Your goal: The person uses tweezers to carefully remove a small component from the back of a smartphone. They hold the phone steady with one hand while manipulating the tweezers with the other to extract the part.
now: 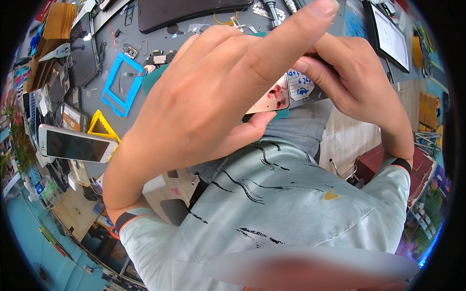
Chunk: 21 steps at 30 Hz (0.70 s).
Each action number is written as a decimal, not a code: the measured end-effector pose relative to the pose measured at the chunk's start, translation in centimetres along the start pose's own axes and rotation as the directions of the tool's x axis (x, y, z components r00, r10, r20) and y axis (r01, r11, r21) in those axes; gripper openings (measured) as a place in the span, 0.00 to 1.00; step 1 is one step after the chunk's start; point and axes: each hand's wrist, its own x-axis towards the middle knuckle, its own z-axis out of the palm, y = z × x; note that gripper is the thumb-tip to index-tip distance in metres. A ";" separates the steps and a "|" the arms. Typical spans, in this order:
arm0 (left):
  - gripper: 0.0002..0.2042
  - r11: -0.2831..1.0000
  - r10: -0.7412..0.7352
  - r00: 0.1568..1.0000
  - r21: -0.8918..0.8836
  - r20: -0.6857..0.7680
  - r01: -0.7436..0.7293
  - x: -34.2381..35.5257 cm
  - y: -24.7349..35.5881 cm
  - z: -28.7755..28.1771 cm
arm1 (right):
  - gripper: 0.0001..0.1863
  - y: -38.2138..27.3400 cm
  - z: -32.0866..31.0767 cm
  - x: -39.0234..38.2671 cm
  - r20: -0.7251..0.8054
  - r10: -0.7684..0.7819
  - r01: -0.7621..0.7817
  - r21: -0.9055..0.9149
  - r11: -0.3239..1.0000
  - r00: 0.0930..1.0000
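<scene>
My left hand [208, 92] spreads large across the middle, back toward me. Its index finger is stretched out to the upper right, while its thumb lies against the near edge of a phone [264, 103]. Pinkish gold with dark red patches, the phone's glossy face is mostly covered by that hand; the other fingertips are hidden. Past the phone's right side, my right hand [347, 80] has thumb and fingers drawn together; whatever they pinch is hidden behind the left index finger. A teal mat [283, 114] shows under the phone, with a handwritten paper label [300, 83] beside it.
Left on the grey bench lie a blue plastic frame [122, 85], a yellow frame [101, 125], small metal parts and a white phone [76, 144]. A large black device [184, 12] rests at the far edge. A dark-framed screen [387, 34] stands far right.
</scene>
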 end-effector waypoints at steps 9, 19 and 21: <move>0.55 1.000 0.005 1.000 0.016 -0.029 -0.005 -0.5 -0.4 0.2 | 0.09 0.1 -0.4 -0.9 0.015 -0.076 0.076 0.012 0.997 0.997; 0.55 1.000 0.014 0.999 0.016 -0.046 -0.013 -1.0 -0.8 0.8 | 0.12 -0.1 0.9 -0.9 -0.062 -0.123 0.105 -0.231 0.967 0.990; 0.55 1.000 0.018 0.999 0.016 -0.048 -0.017 -1.0 -0.8 0.9 | 0.11 -0.3 0.8 -0.7 -0.064 -0.095 0.077 -0.236 0.969 0.993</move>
